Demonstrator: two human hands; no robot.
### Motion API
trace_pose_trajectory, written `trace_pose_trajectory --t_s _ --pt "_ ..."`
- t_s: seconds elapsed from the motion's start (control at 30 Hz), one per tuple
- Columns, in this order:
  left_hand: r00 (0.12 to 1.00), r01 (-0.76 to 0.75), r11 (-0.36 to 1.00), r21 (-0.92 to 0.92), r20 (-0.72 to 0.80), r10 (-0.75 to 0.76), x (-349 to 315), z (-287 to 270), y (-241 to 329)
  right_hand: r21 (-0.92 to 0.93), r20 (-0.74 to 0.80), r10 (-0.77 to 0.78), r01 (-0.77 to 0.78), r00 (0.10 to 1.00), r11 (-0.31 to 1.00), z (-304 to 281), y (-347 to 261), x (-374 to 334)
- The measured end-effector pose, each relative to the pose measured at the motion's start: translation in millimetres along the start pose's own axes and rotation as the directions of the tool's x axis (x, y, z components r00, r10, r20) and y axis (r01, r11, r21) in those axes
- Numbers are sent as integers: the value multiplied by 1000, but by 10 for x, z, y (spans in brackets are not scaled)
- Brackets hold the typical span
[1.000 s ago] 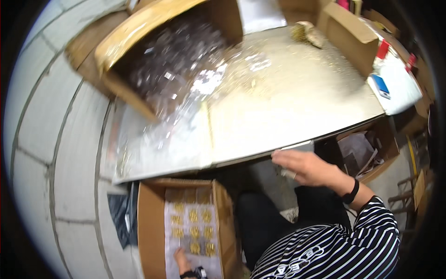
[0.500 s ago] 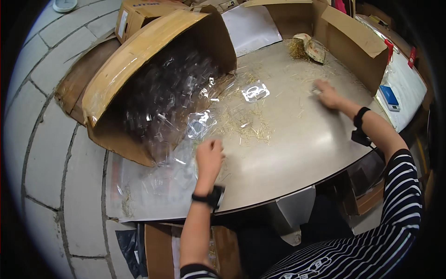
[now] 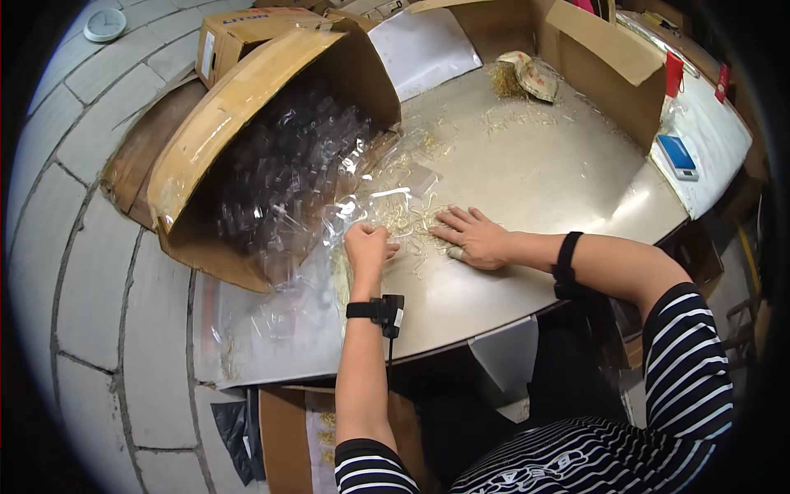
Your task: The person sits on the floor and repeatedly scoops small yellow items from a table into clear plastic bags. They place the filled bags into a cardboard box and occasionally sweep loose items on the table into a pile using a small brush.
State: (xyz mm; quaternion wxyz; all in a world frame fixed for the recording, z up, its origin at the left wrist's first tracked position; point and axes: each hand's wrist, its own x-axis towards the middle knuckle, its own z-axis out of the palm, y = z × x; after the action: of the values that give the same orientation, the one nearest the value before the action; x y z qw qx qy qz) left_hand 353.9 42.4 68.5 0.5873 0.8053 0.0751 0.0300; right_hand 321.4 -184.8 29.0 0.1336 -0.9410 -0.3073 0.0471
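My right hand (image 3: 477, 240) lies palm down on the table (image 3: 527, 181), fingers spread, at the edge of a scatter of thin gold-coloured pieces (image 3: 403, 218), too small to name exactly. To its left, my left hand (image 3: 368, 249) is closed, with thumb and fingers drawn together. Whatever it may hold is hidden. Beyond the hands, a flat clear plastic piece (image 3: 421, 179) lies among the gold bits. A cardboard box (image 3: 239, 107) tipped on its side opens toward my left hand, with many clear plastic packs (image 3: 288, 173) heaped inside and spilling out.
At the back, a small patterned bag (image 3: 533, 76) has gold pieces at its mouth. A blue-topped scale (image 3: 677, 156) rests on white wrapping at the right. Cardboard walls (image 3: 605, 74) edge the table's far right. Below the front edge stands an open carton (image 3: 284, 436).
My right hand has swept left across the table and now rests flat by the gold pieces. The left hand stays near the same spot. The whole view has shifted slightly.
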Motion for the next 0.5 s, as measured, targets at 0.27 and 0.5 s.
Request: trace_pose_trajectory --t_s 0.27,0.5 --pt "995 102 877 -470 40 -95 -1055 -88 -261 532 -124 160 -71 979 844 -134 -218 -948" --pt "996 68 683 -728 7 -93 -1305 61 -553 344 -423 523 -402 740 848 178 -241 -883"
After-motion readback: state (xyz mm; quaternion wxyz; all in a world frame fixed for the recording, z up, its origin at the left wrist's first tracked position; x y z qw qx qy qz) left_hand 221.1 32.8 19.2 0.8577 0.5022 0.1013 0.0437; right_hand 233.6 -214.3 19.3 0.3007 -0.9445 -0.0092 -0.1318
